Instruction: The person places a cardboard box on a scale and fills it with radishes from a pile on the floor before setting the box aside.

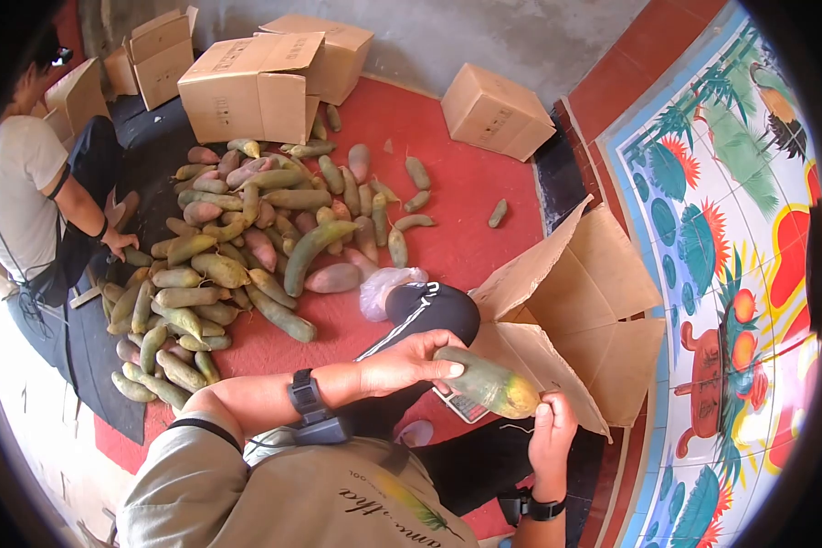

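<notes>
A thick green radish [486, 384] with a yellowish end is held across in front of my body. My left hand [406, 363] is wrapped round its left end, thumb on top. At the yellow end, the fingers of my right hand [552, 427] are closed in a pinch on the tip; exactly what they grip there is partly hidden. Just beyond both hands stands an open cardboard box [603, 292], flaps spread. Under the radish, part of a small device with a light panel [466, 408] shows.
A large heap of green and pinkish radishes [237, 247] covers the floor ahead and left. A plastic bag [388, 290] lies by my knee. Another person [46, 183] crouches at the left, a hand at the heap. Several cardboard boxes [247, 96] stand along the wall.
</notes>
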Demonstrator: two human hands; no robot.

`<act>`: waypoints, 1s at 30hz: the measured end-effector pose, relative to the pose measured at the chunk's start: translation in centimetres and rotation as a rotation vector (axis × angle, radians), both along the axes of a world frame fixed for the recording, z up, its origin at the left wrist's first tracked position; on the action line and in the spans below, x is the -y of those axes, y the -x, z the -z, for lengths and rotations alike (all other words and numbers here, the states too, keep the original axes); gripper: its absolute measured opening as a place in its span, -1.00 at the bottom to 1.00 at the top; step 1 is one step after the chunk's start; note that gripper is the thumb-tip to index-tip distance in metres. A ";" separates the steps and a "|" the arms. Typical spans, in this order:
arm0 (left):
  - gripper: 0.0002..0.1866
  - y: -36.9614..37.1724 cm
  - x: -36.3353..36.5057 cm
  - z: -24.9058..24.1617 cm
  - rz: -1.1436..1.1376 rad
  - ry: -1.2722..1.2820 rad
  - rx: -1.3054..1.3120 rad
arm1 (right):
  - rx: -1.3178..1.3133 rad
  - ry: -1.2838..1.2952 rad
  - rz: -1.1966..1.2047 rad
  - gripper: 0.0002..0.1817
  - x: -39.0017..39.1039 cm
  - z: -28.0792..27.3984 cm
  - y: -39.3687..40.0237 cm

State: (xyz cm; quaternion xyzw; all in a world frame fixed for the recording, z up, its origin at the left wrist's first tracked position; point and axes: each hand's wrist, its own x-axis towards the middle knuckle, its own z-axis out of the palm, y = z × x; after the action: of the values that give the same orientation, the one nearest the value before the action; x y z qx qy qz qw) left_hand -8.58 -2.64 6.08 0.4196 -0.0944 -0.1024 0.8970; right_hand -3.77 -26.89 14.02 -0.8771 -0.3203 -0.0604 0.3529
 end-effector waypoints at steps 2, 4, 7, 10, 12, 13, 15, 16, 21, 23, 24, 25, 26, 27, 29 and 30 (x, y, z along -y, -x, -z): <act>-0.64 -0.5 0.6 0.0 0.007 0.016 0.013 | -0.134 -0.071 -0.006 -0.81 0.7 -0.4 -0.2; -0.63 -1.0 1.1 0.0 0.038 0.037 0.036 | -0.241 -0.158 -0.062 -0.76 1.2 -1.3 -0.7; -0.58 -1.8 2.2 -0.3 0.112 0.040 0.062 | -0.211 -0.255 -0.031 -0.76 1.3 -3.1 -1.3; -0.54 -2.4 2.3 -1.4 0.180 0.024 0.104 | 0.032 -0.213 0.073 -0.73 2.2 -5.0 -2.6; -0.54 -3.0 2.1 -1.5 0.213 -0.023 0.077 | 0.055 -0.256 0.294 -0.71 5.5 -5.0 -4.4; -0.52 -3.4 2.0 -1.0 0.202 -0.045 0.092 | -0.057 -0.415 0.309 -0.71 4.6 -6.7 -3.9; -0.52 -4.1 2.0 -0.1 0.164 -0.045 0.104 | -0.015 -0.610 0.365 -0.70 4.0 -8.5 -4.7; -0.51 -4.4 2.1 0.4 0.126 -0.047 0.115 | 0.052 -0.645 0.406 -0.69 4.9 -9.1 -5.8; -0.32 -5.4 2.2 0.7 0.119 -0.061 0.043 | 0.034 -0.327 0.376 -0.68 9.7 -8.4 -9.9; -0.21 -5.9 2.2 1.1 0.125 -0.094 0.011 | 0.008 -0.101 0.405 -0.67 10.4 -6.5 -11.1; -0.21 -6.1 2.2 1.3 0.121 -0.090 0.010 | -0.111 -0.119 0.437 -0.66 10.5 -5.2 -11.7; -0.19 -6.3 2.3 1.5 0.127 -0.104 0.021 | -0.230 -0.137 0.468 -0.65 10.7 -4.0 -12.3; -0.17 -6.4 2.4 1.7 0.134 -0.119 0.031 | -0.233 -0.132 0.463 -0.65 11.0 -3.0 -12.8; -0.17 -6.5 2.5 1.9 0.129 -0.116 0.026 | -0.341 -0.090 0.495 -0.68 11.6 -2.0 -13.4; -0.12 -6.7 2.8 2.3 0.146 -0.163 0.059 | -0.452 -0.045 0.522 -0.70 13.1 0.4 -14.7; -0.12 -6.7 2.8 2.4 0.141 -0.162 0.054 | -0.497 0.045 0.460 -0.72 14.1 1.8 -15.3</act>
State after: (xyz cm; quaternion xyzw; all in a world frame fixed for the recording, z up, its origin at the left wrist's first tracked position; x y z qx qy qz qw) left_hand -1.84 -5.48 3.70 0.4855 -0.1393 -0.1613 0.8479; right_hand 11.50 -40.95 12.19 -0.9218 -0.0192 0.0844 0.3779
